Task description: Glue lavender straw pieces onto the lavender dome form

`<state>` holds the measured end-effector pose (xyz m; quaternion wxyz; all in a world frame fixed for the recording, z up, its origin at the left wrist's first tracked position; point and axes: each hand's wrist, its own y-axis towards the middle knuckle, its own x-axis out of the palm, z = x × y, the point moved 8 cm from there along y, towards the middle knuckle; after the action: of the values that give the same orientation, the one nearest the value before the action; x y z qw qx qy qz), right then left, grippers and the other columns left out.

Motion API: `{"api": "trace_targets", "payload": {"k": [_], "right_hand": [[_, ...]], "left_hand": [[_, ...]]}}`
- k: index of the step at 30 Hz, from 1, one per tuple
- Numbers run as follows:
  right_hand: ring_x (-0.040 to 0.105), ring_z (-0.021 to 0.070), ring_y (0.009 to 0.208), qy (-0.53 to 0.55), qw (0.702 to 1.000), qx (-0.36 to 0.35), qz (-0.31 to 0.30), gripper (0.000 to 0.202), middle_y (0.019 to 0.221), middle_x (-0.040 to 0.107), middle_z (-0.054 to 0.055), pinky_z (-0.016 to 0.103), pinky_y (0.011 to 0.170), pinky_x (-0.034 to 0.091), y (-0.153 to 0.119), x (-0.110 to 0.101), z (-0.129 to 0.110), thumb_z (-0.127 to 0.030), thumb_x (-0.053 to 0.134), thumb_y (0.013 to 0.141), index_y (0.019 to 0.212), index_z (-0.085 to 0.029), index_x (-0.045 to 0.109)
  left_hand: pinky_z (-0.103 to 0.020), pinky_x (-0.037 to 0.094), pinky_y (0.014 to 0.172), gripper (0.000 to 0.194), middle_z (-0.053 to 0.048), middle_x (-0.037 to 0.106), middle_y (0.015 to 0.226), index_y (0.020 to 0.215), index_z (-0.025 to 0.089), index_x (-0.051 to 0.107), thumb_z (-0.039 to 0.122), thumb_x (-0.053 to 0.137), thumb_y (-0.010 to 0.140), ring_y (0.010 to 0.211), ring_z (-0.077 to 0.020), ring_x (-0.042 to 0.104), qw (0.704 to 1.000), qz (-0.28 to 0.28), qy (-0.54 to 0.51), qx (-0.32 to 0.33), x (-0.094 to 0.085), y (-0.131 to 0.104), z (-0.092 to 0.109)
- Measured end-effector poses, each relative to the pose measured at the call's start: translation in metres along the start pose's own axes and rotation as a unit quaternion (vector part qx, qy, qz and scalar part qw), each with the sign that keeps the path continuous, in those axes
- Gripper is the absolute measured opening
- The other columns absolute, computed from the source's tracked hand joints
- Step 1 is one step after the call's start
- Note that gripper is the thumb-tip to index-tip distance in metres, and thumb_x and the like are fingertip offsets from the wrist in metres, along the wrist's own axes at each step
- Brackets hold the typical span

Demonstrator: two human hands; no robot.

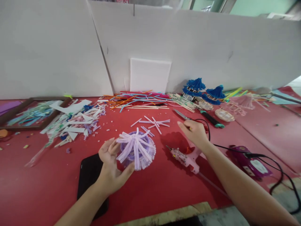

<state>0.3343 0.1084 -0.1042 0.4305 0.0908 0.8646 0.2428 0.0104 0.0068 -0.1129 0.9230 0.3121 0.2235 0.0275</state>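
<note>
My left hand (114, 166) holds a round lilac pipe-cleaner piece (136, 150), its fingers on the left side and the thumb at the lower edge. Strips fan out from the piece's centre over a darker purple ring. On the right, my right hand (194, 133) is closed at the handle end of the scissors (182, 115), whose blades point up and left. Below that hand a pink glue gun (185, 158) lies on the red table (150, 197). Short lilac strips (155, 122) lie loose between and beyond my hands.
A black phone (90, 171) lies under my left forearm. Long coloured stems (141, 100) and blue-roofed models (195, 86) stand at the back. Scraps (80, 119) and a brown frame (23, 128) are left. A purple box (249, 161) with black cables sits right.
</note>
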Motion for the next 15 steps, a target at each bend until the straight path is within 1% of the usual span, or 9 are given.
{"api": "trace_targets", "payload": {"k": [2,4,5,7,8,9,11,13,15], "right_hand": [[0.039,0.0115,0.049,-0.007,1.000,-0.011,-0.014,0.050,0.049,0.040,-0.003,0.026,0.053,0.034,0.001,0.004,0.000,-0.045,0.052,0.090,0.050,-0.022,0.035],[0.050,0.0135,0.055,-0.004,0.999,-0.027,-0.030,0.038,0.058,0.053,-0.001,0.026,0.056,0.040,0.002,0.009,-0.001,-0.043,0.052,0.090,0.059,-0.022,0.048],[0.055,0.0149,0.060,-0.001,0.999,-0.036,-0.037,0.029,0.067,0.060,0.001,0.027,0.059,0.044,0.002,0.011,-0.002,-0.041,0.053,0.090,0.069,-0.021,0.056],[0.063,0.0174,0.070,0.003,0.998,-0.049,-0.048,0.021,0.087,0.068,0.006,0.030,0.065,0.050,0.001,0.015,-0.004,-0.039,0.055,0.088,0.094,-0.021,0.064],[0.065,0.0185,0.073,0.004,0.997,-0.054,-0.052,0.024,0.092,0.069,0.007,0.031,0.068,0.052,0.001,0.016,-0.004,-0.038,0.056,0.087,0.102,-0.020,0.064],[0.066,0.0194,0.075,0.003,0.997,-0.058,-0.056,0.024,0.094,0.070,0.007,0.033,0.071,0.053,0.000,0.017,-0.005,-0.037,0.056,0.087,0.103,-0.021,0.064],[0.067,0.0212,0.079,-0.003,0.996,-0.063,-0.061,0.019,0.091,0.071,0.007,0.035,0.075,0.054,-0.002,0.017,-0.007,-0.037,0.056,0.088,0.089,-0.022,0.066],[0.068,0.0220,0.080,-0.011,0.996,-0.065,-0.066,0.030,0.086,0.071,0.007,0.036,0.076,0.054,-0.003,0.015,-0.007,-0.038,0.052,0.091,0.068,-0.022,0.063],[0.067,0.0221,0.078,-0.021,0.995,-0.066,-0.072,0.040,0.084,0.071,0.008,0.037,0.075,0.054,-0.002,0.012,-0.008,-0.039,0.049,0.094,0.059,-0.022,0.058]], "left_hand": [[-0.052,0.050,0.099,0.073,-0.014,0.047,0.131,0.139,0.026,0.030,0.018,0.069,0.078,0.127,-0.0328,0.053,1.000,-0.009,0.010,-0.001,-0.001,0.000,-0.001],[-0.053,0.048,0.101,0.062,-0.015,0.042,0.134,0.132,0.024,0.039,0.020,0.070,0.079,0.129,-0.0345,0.051,1.000,-0.009,0.021,0.000,-0.002,-0.001,-0.001],[-0.053,0.049,0.101,0.059,-0.016,0.040,0.135,0.131,0.024,0.040,0.021,0.069,0.080,0.129,-0.0345,0.051,1.000,-0.008,0.024,0.000,-0.003,-0.001,-0.001],[-0.051,0.051,0.098,0.065,-0.015,0.039,0.133,0.136,0.025,0.033,0.023,0.068,0.081,0.126,-0.0327,0.054,1.000,-0.006,0.023,-0.001,-0.003,-0.001,0.000],[-0.050,0.052,0.096,0.069,-0.015,0.041,0.131,0.138,0.026,0.028,0.024,0.068,0.082,0.124,-0.0315,0.056,1.000,-0.005,0.022,-0.002,-0.003,-0.001,0.001],[-0.048,0.053,0.095,0.073,-0.014,0.042,0.130,0.140,0.027,0.024,0.024,0.068,0.082,0.122,-0.0304,0.057,1.000,-0.003,0.019,-0.004,-0.003,-0.001,0.001],[-0.047,0.054,0.093,0.076,-0.013,0.044,0.127,0.140,0.027,0.021,0.024,0.069,0.082,0.118,-0.0290,0.060,1.000,0.001,0.016,-0.008,-0.004,0.000,0.000],[-0.048,0.054,0.093,0.074,-0.013,0.047,0.126,0.139,0.026,0.023,0.024,0.070,0.081,0.115,-0.0284,0.062,1.000,0.003,0.012,-0.016,-0.004,-0.001,-0.002],[-0.051,0.052,0.095,0.075,-0.012,0.052,0.122,0.137,0.026,0.024,0.025,0.072,0.080,0.112,-0.0281,0.064,1.000,0.003,0.006,-0.026,-0.005,-0.002,-0.007]]}}
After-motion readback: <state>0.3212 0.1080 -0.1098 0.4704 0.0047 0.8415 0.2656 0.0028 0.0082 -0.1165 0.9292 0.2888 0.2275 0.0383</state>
